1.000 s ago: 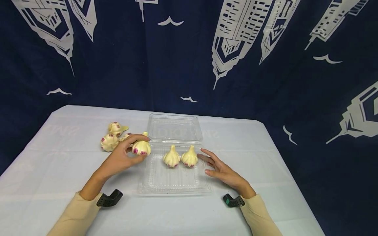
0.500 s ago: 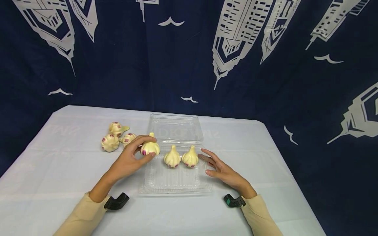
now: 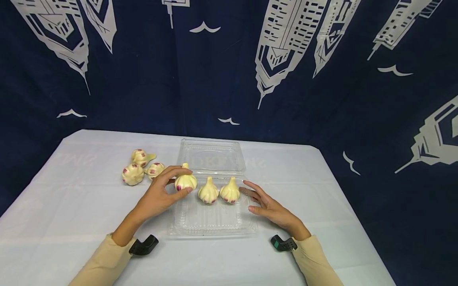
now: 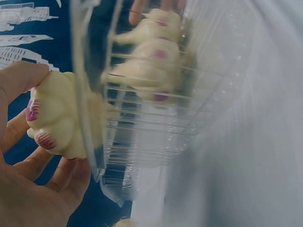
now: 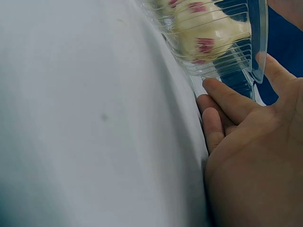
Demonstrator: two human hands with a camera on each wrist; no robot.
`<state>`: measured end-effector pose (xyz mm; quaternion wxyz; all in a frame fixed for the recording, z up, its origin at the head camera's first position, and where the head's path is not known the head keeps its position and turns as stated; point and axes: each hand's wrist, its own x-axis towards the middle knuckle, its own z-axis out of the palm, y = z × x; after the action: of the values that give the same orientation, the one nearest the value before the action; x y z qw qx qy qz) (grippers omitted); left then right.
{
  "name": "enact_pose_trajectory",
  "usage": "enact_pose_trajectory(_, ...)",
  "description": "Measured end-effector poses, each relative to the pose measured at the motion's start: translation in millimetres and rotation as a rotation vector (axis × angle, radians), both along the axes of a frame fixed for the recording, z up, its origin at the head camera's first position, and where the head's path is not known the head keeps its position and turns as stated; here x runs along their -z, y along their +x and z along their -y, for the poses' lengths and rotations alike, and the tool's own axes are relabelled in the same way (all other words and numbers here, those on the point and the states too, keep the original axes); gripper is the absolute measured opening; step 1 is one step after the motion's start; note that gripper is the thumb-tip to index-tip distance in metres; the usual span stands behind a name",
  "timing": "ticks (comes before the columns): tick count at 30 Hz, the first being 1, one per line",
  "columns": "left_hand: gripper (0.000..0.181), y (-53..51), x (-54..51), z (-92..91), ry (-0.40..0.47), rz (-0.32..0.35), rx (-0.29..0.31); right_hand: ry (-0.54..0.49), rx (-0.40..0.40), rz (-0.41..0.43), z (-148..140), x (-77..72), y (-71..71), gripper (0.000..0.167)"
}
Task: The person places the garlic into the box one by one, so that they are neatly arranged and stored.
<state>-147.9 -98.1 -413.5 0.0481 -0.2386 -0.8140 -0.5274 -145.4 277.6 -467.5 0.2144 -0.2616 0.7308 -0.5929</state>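
Note:
My left hand (image 3: 157,196) grips a garlic bulb (image 3: 186,182) between thumb and fingers, stem up, over the left rear of a clear plastic container (image 3: 211,226). In the left wrist view that garlic bulb (image 4: 57,118) shows purple patches, close to the container's wall. Two more garlic bulbs (image 3: 208,191) (image 3: 230,191) stand side by side inside, stems up. My right hand (image 3: 273,212) rests at the container's right side with its fingers extended. The right wrist view shows its fingers (image 5: 232,101) against the clear wall.
Several garlic bulbs (image 3: 132,174) lie grouped on the white table (image 3: 71,206), left of the container. The container's lid (image 3: 212,155) lies folded open behind it. A dark blue patterned cloth (image 3: 143,79) hangs behind the table.
My left hand has carried the garlic bulb rightward, from the container's left edge to over its left rear, beside the two bulbs inside. The right hand has stayed in place.

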Motion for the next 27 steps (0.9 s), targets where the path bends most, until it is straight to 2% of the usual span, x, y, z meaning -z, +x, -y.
enact_pose_trajectory(9,0.046,-5.4,3.2,-5.3,-0.118,-0.076,0.016,0.006,0.006,0.007,1.0,-1.2,-0.3,0.075)
enact_pose_trajectory(14,0.046,-5.9,1.1,-4.0,-0.172,-0.117,0.003,0.000,0.002,0.010,0.6,0.1,-0.8,0.075)
enact_pose_trajectory(20,0.044,-5.7,6.0,-2.4,-0.225,-0.172,-0.029,-0.007,-0.008,-0.011,0.6,0.6,-1.6,0.074)
enact_pose_trajectory(23,0.043,-6.6,8.4,-3.2,-0.242,-0.191,-0.041,-0.009,-0.008,-0.006,0.2,0.3,-1.5,0.074)
enact_pose_trajectory(27,0.043,-7.9,11.4,-5.5,-0.262,-0.179,-0.049,-0.009,-0.007,-0.010,-0.2,-0.1,-1.1,0.074)
